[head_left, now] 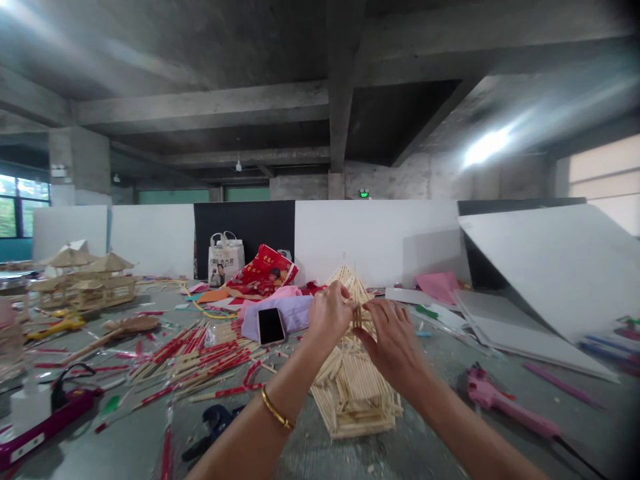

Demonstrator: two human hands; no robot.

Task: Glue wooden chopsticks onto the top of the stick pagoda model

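Left forearm [300, 373] is wearing slim, gold-coloured bangle [277, 410], rounded, gleaming. Right forearm [455, 413] is showing bare along visible length.

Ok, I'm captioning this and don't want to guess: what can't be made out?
Head view:
Whether the left hand grips a stick: the hand covers this.
Far side of the stick model: hidden behind its front.
Cord of the pink glue gun: cut off by bottom edge.
Bag: fine print too small.

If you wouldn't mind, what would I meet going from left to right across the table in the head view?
Purple power strip, white bag, phone, left hand, right hand, pink glue gun.
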